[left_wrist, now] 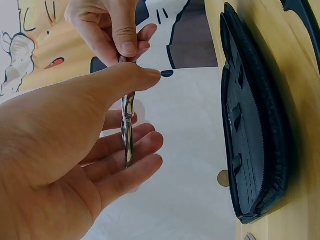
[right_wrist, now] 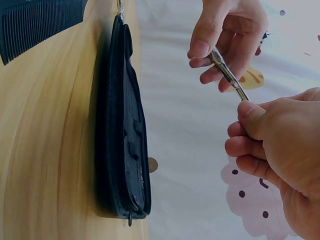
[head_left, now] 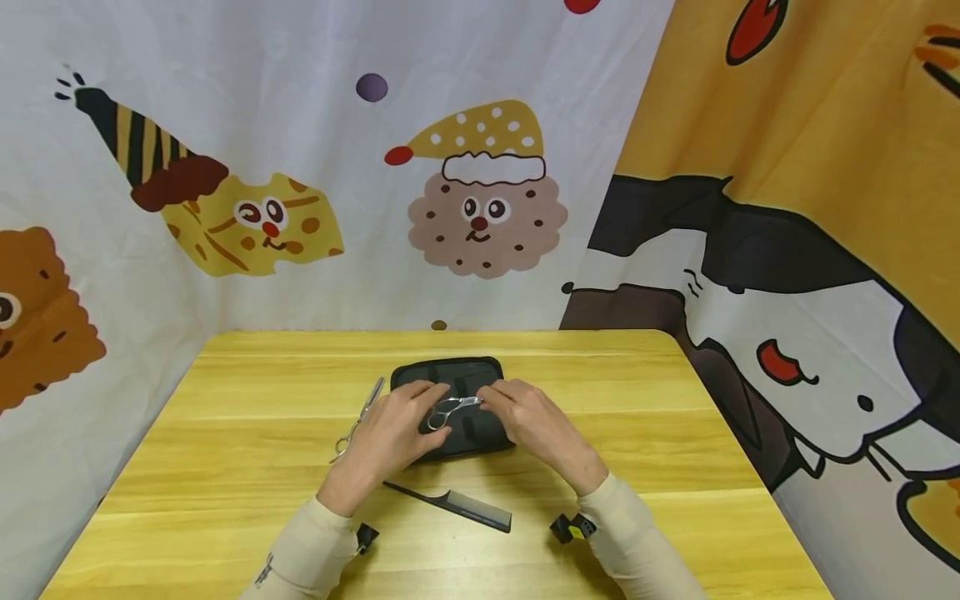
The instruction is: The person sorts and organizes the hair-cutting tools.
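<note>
Silver scissors [head_left: 454,406] are up off the table, over the black zip case [head_left: 470,454]. My right hand [head_left: 534,421] pinches their blade end between thumb and fingers, as the right wrist view [right_wrist: 287,142] also shows. Around the finger rings, my left hand [head_left: 393,429] has its thumb and fingers parted. In the left wrist view that hand's thumb [left_wrist: 120,77] crosses in front of the scissors [left_wrist: 128,127], its loosely extended fingers behind them. The case lies open, with dark elastic loops [left_wrist: 237,117] inside. Part of it is hidden under both hands.
A second pair of silver scissors [head_left: 369,400] lies left of the case, partly behind the left hand. A black tail comb [head_left: 472,508] rests nearer the table's front. Printed curtains [head_left: 300,292] hang behind the wooden table [head_left: 637,542].
</note>
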`<move>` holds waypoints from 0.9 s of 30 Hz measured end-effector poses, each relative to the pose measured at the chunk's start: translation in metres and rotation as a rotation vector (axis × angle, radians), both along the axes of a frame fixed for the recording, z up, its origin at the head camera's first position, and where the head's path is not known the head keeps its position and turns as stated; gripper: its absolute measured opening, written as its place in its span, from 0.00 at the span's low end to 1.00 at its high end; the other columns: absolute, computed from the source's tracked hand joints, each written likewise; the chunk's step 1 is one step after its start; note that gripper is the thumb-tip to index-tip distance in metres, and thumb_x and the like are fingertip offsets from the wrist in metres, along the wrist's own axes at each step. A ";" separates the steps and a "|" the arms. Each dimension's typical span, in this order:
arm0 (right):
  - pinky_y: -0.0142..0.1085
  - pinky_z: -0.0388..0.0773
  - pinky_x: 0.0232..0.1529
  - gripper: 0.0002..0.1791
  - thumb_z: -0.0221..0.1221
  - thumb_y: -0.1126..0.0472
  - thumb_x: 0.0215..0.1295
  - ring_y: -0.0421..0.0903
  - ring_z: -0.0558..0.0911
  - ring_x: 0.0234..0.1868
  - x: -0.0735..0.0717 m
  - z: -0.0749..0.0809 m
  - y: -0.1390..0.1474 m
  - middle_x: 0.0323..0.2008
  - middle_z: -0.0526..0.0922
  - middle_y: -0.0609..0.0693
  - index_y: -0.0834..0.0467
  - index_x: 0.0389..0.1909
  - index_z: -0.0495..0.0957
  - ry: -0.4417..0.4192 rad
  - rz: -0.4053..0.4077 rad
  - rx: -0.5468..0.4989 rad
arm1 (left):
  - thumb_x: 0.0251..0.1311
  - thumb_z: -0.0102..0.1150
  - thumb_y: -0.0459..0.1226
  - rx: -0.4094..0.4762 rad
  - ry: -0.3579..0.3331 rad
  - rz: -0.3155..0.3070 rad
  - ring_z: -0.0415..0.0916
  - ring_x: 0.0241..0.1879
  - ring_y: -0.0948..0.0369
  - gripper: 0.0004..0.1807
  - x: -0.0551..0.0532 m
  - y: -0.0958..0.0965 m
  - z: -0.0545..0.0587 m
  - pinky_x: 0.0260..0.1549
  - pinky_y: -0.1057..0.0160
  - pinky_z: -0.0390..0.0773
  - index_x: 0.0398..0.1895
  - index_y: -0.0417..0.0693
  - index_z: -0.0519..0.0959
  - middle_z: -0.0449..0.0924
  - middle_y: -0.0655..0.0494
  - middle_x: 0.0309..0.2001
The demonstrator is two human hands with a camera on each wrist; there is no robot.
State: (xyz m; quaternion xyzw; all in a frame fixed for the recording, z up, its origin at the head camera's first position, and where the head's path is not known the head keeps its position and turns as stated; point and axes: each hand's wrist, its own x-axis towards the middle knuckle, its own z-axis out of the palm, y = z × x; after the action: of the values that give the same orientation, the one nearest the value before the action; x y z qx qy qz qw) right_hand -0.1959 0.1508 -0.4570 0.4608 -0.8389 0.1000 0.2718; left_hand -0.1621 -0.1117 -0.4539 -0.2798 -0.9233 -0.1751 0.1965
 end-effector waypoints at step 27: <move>0.28 0.82 0.27 0.08 0.67 0.69 0.80 0.32 0.82 0.25 -0.003 0.001 0.007 0.30 0.92 0.55 0.65 0.52 0.93 -0.578 -0.053 -0.445 | 0.50 0.93 0.50 0.127 0.277 -0.120 0.72 0.81 0.40 0.61 -0.014 -0.013 0.003 0.82 0.32 0.70 0.87 0.47 0.69 0.77 0.41 0.78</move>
State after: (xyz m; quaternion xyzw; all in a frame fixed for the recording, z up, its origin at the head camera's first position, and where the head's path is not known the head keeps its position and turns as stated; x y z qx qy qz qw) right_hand -0.1986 0.1579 -0.4563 0.3212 -0.8505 0.3990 0.1196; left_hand -0.1763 -0.1243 -0.4513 -0.3430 -0.8561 -0.2041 0.3284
